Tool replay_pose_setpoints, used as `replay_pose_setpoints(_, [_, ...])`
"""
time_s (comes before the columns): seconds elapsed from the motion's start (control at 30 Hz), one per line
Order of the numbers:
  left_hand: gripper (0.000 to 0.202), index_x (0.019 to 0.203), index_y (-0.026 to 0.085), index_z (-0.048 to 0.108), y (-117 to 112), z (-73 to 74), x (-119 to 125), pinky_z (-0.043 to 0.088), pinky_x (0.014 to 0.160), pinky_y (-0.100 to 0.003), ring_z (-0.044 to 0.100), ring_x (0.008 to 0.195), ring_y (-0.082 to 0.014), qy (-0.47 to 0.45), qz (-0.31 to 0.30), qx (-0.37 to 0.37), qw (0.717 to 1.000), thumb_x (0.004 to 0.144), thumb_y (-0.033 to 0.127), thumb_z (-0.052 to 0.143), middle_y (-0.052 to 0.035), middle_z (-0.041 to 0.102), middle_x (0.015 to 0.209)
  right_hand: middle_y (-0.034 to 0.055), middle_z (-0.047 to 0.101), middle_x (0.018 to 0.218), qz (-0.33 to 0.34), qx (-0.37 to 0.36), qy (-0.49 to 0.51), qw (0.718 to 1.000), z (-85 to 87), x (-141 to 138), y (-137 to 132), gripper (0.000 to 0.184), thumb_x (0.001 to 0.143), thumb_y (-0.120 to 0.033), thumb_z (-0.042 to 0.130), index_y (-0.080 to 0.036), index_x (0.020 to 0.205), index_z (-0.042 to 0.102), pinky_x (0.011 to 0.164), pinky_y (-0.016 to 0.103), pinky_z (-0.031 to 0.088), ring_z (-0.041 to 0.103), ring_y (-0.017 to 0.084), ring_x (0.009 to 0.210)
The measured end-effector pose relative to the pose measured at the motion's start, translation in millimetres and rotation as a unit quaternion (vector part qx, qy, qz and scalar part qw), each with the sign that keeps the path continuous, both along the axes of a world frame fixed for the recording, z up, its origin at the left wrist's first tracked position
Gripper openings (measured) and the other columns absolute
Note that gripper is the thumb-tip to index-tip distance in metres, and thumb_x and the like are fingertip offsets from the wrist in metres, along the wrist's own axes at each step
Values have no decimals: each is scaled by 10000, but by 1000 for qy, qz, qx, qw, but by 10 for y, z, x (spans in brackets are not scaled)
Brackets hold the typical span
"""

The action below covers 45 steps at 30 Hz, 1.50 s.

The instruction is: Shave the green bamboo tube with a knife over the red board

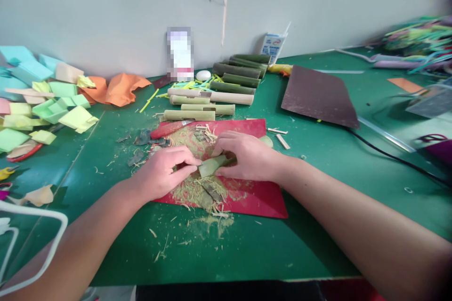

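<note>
Both my hands meet over a red cutting mat (257, 197) strewn with pale green shavings (197, 190). A short green bamboo piece (212, 165) lies between them. My left hand (164, 171) pinches its near end with thumb and fingers closed. My right hand (247, 155) is curled over its far end, fingers pressed together. A red-handled knife (169, 129) rests at the mat's back left corner, apart from both hands.
Peeled bamboo sticks (208, 99) and dark green ones (240, 73) lie behind the mat. Coloured paper pieces (45, 99) pile at the left. A dark brown sheet (318, 96), a black cable (388, 155) and a carton (273, 47) are at right.
</note>
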<state>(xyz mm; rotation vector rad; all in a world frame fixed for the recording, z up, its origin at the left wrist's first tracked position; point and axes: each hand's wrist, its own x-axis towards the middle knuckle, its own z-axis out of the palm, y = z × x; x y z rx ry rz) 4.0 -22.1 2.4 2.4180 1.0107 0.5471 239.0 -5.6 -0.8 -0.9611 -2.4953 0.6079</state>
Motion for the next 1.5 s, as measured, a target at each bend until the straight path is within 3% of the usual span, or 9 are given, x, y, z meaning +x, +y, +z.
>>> replay_pose_setpoints(0.63, [180, 794, 166, 624, 19, 52, 89, 428, 667, -257, 550, 715, -122, 33, -46, 7, 998, 888, 226, 483, -32, 602, 780, -13, 570, 798, -25, -41, -22, 999, 9, -8, -7, 202, 655, -266, 702, -208, 803, 578, 563, 252, 305, 479, 125, 676])
replay_pose_setpoints(1.03, [173, 847, 167, 624, -30, 65, 57, 430, 685, -263, 548, 742, -126, 50, -53, 9, 997, 899, 213, 465, -37, 593, 805, -8, 602, 854, -21, -63, -24, 997, 20, -4, -9, 228, 645, -264, 717, -217, 830, 592, 589, 251, 318, 510, 132, 694])
replay_pose_setpoints(1.3, [180, 883, 162, 619, -66, 78, 118, 428, 674, -276, 542, 748, -141, 78, -66, 68, 992, 905, 212, 447, -50, 600, 819, 2, 614, 896, -7, -51, -18, 999, -1, 6, 11, 215, 658, -273, 711, -217, 818, 579, 626, 258, 332, 532, 159, 793])
replay_pose_setpoints(1.5, [197, 912, 161, 622, -71, 81, 95, 426, 672, -272, 543, 762, -141, 87, -96, 103, 986, 912, 182, 427, -58, 599, 834, -6, 602, 847, -11, -50, -23, 998, 24, 3, -1, 228, 645, -263, 714, -214, 829, 589, 593, 258, 317, 517, 141, 742])
